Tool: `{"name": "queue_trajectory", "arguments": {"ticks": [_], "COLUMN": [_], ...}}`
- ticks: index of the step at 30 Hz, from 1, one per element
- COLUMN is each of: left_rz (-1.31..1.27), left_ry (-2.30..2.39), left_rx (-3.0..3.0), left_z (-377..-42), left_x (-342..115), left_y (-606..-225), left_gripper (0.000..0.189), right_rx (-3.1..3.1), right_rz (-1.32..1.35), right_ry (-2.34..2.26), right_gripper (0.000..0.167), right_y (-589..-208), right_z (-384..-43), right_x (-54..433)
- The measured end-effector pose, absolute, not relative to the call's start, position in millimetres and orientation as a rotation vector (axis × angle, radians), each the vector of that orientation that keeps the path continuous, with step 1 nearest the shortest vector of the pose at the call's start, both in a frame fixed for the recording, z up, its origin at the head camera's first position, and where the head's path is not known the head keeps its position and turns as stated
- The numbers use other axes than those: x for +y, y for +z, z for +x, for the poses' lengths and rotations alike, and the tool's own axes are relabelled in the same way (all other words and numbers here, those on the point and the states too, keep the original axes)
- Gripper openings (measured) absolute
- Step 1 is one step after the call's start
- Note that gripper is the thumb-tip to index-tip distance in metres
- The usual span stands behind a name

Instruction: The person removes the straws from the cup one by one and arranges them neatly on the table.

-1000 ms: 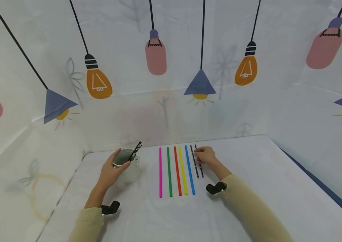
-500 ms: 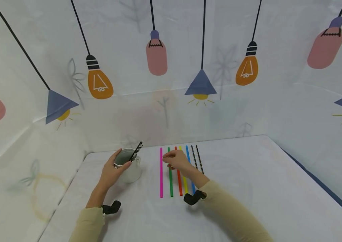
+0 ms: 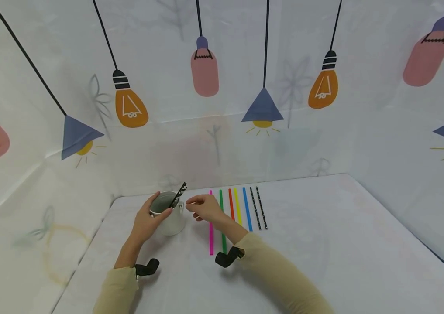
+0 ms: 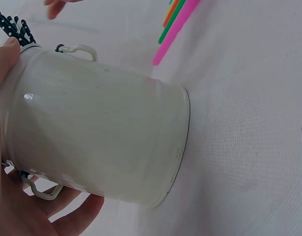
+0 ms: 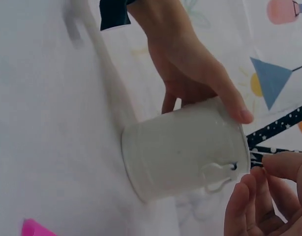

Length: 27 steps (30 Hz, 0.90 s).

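A small white metal bucket (image 3: 172, 224) with little side handles stands on the table's left part. My left hand (image 3: 147, 220) grips it, thumb over the rim and fingers round the far side. Several black straws with white dots and stars (image 5: 276, 125) lean out of its mouth near that thumb. My right hand (image 3: 206, 207) hovers just right of the bucket, its fingers loosely bent and nothing seen between them. In the right wrist view its fingertips (image 5: 276, 162) overlap the straw ends; the left wrist view shows a gap.
Right of the bucket lies a row of straws: magenta (image 3: 211, 240), green (image 3: 221, 198), red (image 3: 231, 203), yellow (image 3: 237, 203), blue (image 3: 247, 209) and two black patterned straws (image 3: 262, 209). My right forearm crosses over part of them. A lamp-printed cloth wall (image 3: 222, 144) rises behind the table.
My right hand has moved left from the black straws at the row's right end, across the row, to beside the bucket. My left hand still grips the bucket in place.
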<state>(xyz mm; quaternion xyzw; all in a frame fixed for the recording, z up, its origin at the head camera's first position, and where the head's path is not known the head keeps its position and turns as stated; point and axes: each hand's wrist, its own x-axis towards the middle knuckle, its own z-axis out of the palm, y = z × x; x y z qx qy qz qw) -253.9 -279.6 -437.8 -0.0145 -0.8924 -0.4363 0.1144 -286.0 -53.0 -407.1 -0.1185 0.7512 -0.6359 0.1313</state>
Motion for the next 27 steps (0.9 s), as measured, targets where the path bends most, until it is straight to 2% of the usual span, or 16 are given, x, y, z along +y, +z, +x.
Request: {"name": "queue_trajectory", "arguments": {"ticks": [16,27], "left_rz": [-0.071,-0.078], "left_ry": [-1.286,-1.292], "left_rx": [-2.578,-2.579], "left_z": [-255.0,-254.4], "left_x": [-278.9,-279.4], "left_y": [-439.1,-440.1], "left_gripper": [0.084,0.085], "right_rx": [2.056,2.177], "right_rz": [-0.463,-0.666], "right_ry": [-2.033,-1.920], "right_gripper": [0.021,0.019], "right_y": [-399.7,-396.4], "right_z": [-280.3,-275.3], "right_x": [-75.5,-74.8]}}
